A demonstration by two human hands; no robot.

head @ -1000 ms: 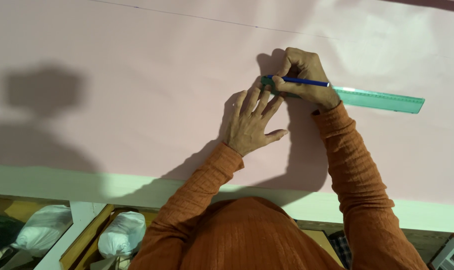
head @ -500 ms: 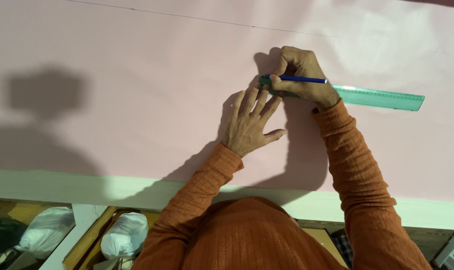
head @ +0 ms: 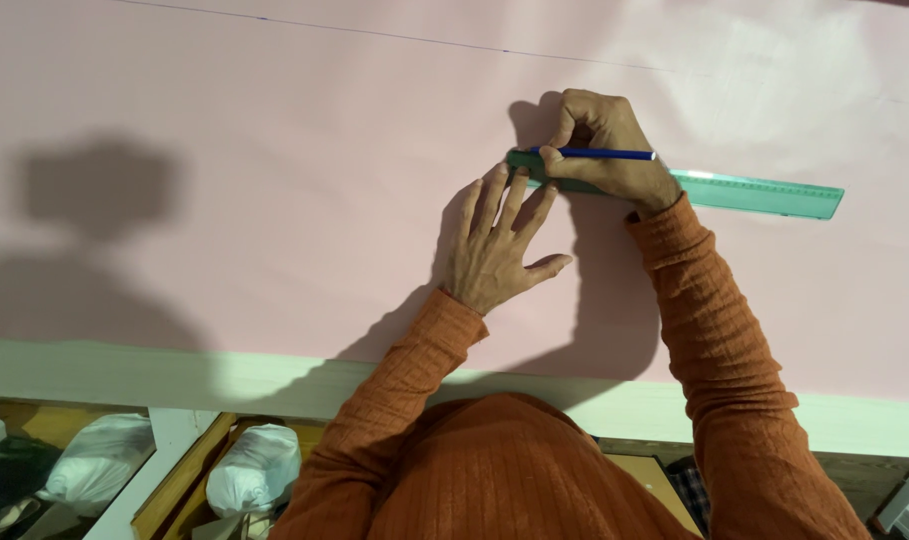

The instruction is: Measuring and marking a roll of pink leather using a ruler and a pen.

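Note:
A large pink sheet (head: 274,180) covers the table top. On it lies a long green see-through ruler (head: 754,193), running left to right. My left hand (head: 496,245) is spread flat, its fingertips pressing on the ruler's left end. My right hand (head: 604,145) is closed around a blue pen (head: 604,154), held level along the ruler's upper edge with its tip pointing left. A thin drawn line (head: 394,38) crosses the sheet higher up.
The table's pale green edge (head: 124,365) runs below the sheet. Under it, at the lower left, white stuffed bags (head: 249,475) sit among wooden and white frame pieces. My orange sleeves and head covering fill the bottom middle.
The ruler has shifted slightly to the left, and both hands moved a little with it. My left fingers reach further over the ruler's end.

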